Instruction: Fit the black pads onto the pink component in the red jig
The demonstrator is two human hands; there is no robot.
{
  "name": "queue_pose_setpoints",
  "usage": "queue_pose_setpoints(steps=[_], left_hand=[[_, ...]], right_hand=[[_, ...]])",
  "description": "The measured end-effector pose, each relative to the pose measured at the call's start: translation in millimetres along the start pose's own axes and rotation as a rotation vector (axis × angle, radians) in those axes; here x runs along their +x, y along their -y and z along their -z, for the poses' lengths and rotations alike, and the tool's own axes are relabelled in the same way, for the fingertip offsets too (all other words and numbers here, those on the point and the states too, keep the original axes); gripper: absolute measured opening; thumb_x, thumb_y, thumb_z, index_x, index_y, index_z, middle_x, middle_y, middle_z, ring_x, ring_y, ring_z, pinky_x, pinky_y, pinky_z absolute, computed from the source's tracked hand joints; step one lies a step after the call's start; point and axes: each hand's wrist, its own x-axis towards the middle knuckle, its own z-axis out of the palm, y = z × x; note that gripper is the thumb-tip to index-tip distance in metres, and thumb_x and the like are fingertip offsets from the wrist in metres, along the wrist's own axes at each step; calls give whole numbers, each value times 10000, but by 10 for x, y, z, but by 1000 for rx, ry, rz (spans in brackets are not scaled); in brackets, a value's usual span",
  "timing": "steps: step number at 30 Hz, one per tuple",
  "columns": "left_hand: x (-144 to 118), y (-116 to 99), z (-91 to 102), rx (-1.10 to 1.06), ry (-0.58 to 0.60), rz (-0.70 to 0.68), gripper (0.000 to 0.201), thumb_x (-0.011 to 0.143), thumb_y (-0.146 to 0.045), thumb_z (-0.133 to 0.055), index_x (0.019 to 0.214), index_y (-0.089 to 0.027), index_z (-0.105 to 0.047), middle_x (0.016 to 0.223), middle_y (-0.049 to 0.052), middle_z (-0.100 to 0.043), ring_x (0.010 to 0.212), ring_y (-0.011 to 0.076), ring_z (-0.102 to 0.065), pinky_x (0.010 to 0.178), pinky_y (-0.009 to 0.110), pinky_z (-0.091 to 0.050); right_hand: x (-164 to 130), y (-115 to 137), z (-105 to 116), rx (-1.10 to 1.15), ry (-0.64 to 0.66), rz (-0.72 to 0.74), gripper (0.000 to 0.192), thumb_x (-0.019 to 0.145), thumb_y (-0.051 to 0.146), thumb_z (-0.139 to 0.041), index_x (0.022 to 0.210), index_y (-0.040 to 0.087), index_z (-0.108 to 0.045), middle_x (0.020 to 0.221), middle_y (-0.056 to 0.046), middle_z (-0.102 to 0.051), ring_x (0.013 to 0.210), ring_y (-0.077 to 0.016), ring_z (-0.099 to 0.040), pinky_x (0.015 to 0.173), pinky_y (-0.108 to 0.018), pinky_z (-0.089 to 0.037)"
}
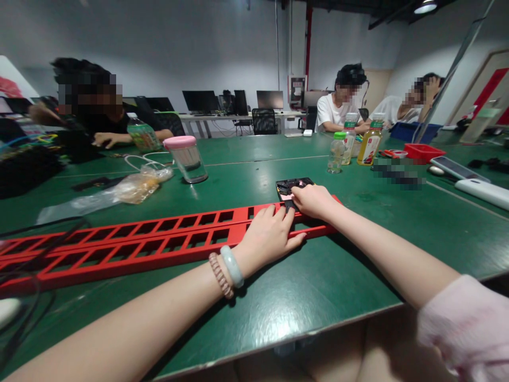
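Observation:
A small black device with exposed inner parts and pink patches (283, 187) lies at the right end of a long red frame with rectangular openings (234, 233). My left hand (267, 233) rests across the red frame with fingers spread, its fingertips at the near edge of the device. My right hand (314, 201) is over the device's right side, fingers closed and bent down onto it. Whatever is between those fingers is hidden. A bead bracelet (220, 276) and a pale bangle (231, 266) circle my left wrist.
A pink-lidded jar (186, 159) and a plastic bag (135, 185) stand left on the green table (254, 297). Bottles (369, 140) and a red tray (424, 153) are at right. Dark cables (37, 265) cross the frame's left end. Several people sit around the table.

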Motion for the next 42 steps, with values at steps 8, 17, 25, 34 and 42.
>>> queue_pose_setpoints(steps=[8,17,25,34,42], left_hand=[[-25,0,10,-28,0,1,564,850,-557,-355,1154,-102,-490,1050,165,-574,1005,287,-494,857,416,-386],[-43,-5,25,6,-2,1,580,846,-580,-328,1117,-103,-517,979,151,-588,930,283,-512,813,406,-398],[-79,2,34,5,-10,4,558,841,-581,-332,1079,-113,-521,988,149,-582,919,273,-514,821,401,-391],[-81,5,29,-11,6,8,557,841,-579,-330,1087,-116,-516,992,143,-578,909,268,-511,825,396,-387],[-77,2,9,4,-1,15,561,838,-579,-336,1109,-119,-509,984,137,-578,903,267,-508,817,391,-386]], right_hand=[[-11,-11,-15,1,-12,-45,335,903,337,-288,994,190,-575,910,-122,-658,794,-245,-626,659,-302,-414],[115,-219,-89,107,-307,-70,337,904,309,-302,935,137,-590,968,-128,-583,945,-207,-517,820,-287,-378],[650,-268,-349,231,-70,227,436,813,177,-413,1236,148,-514,1324,-119,-444,1241,-204,-366,1023,-328,-290],[728,-336,-402,301,154,254,519,800,205,-397,1314,147,-443,1376,-86,-407,1279,-211,-351,1061,-296,-264],[572,-423,-57,266,186,240,459,697,109,-457,1121,177,-619,1121,-61,-633,992,-195,-591,825,-220,-435]])
